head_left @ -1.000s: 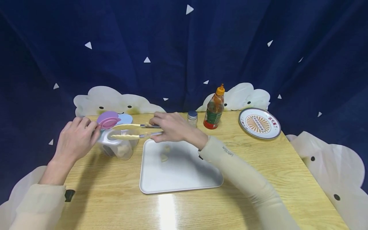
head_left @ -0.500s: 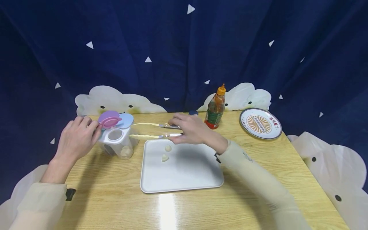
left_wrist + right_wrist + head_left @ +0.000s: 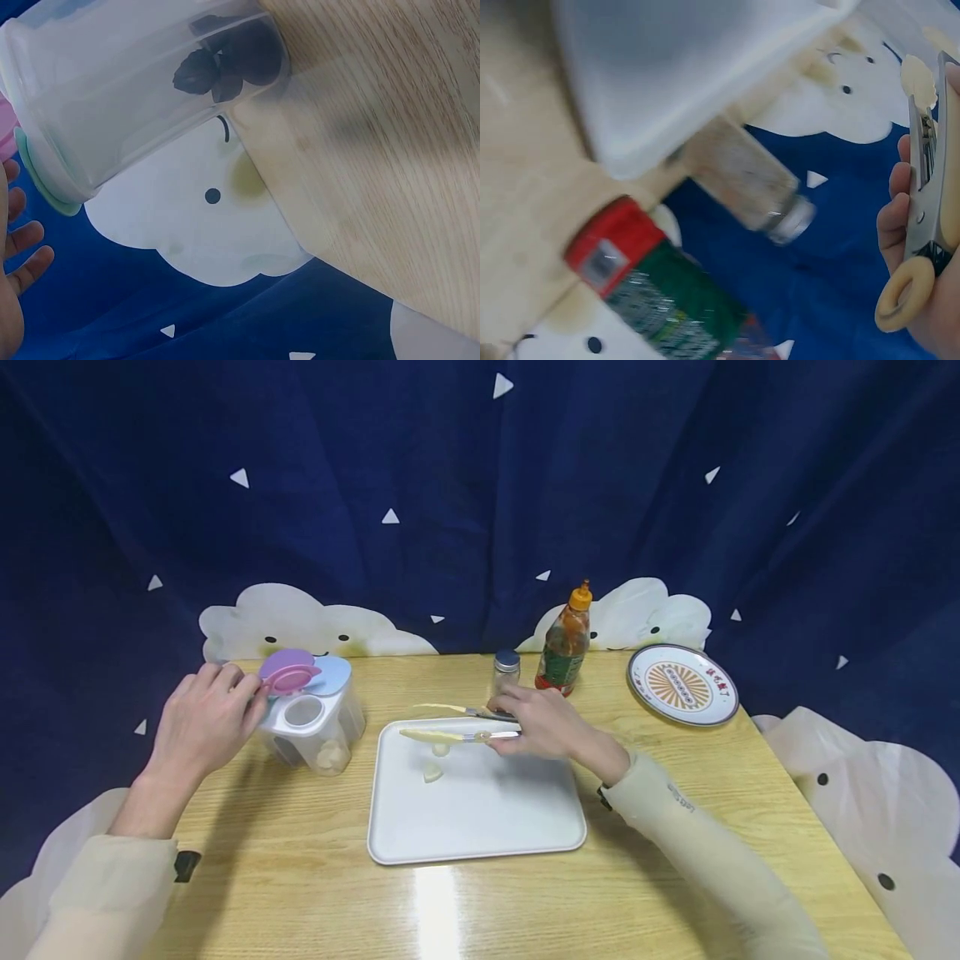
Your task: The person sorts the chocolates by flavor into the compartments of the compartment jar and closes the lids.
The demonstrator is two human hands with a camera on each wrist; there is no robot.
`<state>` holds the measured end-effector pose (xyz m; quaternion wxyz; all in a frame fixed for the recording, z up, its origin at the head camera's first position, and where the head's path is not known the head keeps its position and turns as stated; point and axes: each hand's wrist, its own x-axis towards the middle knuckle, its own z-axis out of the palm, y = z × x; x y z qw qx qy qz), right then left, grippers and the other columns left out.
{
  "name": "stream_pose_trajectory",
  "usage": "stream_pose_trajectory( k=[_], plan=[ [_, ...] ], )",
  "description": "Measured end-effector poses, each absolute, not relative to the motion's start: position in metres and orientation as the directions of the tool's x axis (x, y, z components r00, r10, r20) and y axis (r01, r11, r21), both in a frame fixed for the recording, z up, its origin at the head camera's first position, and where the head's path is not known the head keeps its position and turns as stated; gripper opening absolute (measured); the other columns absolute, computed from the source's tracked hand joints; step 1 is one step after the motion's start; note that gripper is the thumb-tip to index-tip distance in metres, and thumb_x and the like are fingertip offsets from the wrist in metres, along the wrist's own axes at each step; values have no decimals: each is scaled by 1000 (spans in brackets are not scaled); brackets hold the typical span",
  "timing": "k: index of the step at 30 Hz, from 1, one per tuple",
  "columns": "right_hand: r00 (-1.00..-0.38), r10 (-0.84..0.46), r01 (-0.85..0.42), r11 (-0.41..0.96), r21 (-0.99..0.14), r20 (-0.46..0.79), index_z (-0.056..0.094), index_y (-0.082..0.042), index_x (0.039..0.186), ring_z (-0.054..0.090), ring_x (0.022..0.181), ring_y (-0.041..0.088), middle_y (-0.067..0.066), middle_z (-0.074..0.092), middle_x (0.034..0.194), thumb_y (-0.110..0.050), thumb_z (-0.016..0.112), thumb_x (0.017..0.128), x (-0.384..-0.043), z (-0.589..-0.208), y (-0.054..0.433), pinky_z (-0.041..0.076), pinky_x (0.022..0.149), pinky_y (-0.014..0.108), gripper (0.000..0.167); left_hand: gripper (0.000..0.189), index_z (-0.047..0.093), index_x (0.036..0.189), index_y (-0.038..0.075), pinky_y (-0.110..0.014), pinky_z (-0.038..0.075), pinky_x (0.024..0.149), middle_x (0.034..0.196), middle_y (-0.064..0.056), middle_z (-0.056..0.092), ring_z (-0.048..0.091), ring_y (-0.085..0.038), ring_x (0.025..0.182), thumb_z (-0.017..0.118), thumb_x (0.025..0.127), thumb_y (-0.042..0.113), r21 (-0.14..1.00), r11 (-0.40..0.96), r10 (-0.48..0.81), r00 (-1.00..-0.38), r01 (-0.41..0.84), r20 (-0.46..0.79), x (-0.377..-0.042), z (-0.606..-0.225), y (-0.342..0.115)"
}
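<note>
My left hand [image 3: 206, 718] pinches the edge of a raised pink lid [image 3: 291, 677] on a clear, multi-compartment storage container [image 3: 352, 714]. Below that lid a round opening shows, and pale pieces [image 3: 331, 755] lie at the bottom of its compartment. In the left wrist view dark pieces [image 3: 217, 64] sit in another compartment. My right hand [image 3: 546, 724] grips metal tongs [image 3: 480, 737] with cream-coloured tips, spread apart over the back of a white tray [image 3: 480, 827]. Two small whitish pieces [image 3: 432, 772] rest on the tray, one partly behind the lower tip.
Behind the tray stand a blue-capped jar [image 3: 506, 670] and a sauce bottle [image 3: 564, 643] with an orange cap. A patterned plate [image 3: 682, 685] lies at the table's back right. A dark blue curtain [image 3: 450, 485] hangs behind the wooden table [image 3: 300, 877].
My right hand has drawn the tongs rightward, away from the container opening to over the tray's back edge. My left hand stays at the pink lid.
</note>
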<state>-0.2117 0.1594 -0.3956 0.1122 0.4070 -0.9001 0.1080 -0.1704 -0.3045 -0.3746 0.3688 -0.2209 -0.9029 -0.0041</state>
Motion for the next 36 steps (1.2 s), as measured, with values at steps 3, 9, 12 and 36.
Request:
stream_pose_trajectory(
  k=[3, 9, 12, 36],
  plan=[
    [-654, -706, -749, 654, -105, 273, 75, -14, 115, 59, 68, 11, 1, 72, 107, -49, 83, 83, -211, -408, 167, 46, 53, 27, 48, 26, 66, 98, -1, -52, 47, 64, 90, -24, 69, 62, -46, 88, 55, 97, 22, -158, 900, 400, -624, 407, 672, -171, -375, -304],
    [-668, -707, -740, 664, -110, 231, 75, -15, 114, 57, 70, 7, -2, 71, 103, -50, 82, 85, -210, -430, 179, 49, 58, 27, 46, 22, 67, 100, 0, -52, 48, 66, 92, -24, 69, 62, -46, 90, 60, 95, 20, -148, 906, 389, -644, 396, 659, -169, -376, -303],
    [-667, -712, -741, 665, -95, 220, 74, -16, 114, 57, 71, 7, -3, 69, 100, -51, 82, 85, -210, -437, 183, 49, 59, 28, 46, 24, 67, 100, -1, -53, 48, 65, 92, -25, 69, 63, -46, 89, 59, 96, 21, -153, 904, 393, -636, 399, 664, -170, -375, -303],
    [-685, -696, -727, 674, -133, 215, 74, -16, 111, 54, 70, 5, -5, 68, 97, -48, 81, 85, -209, -446, 190, 44, 56, 23, 43, 21, 67, 99, 0, -53, 48, 67, 91, -24, 68, 62, -45, 90, 61, 94, 19, -141, 908, 384, -653, 394, 653, -167, -374, -303]
  ],
)
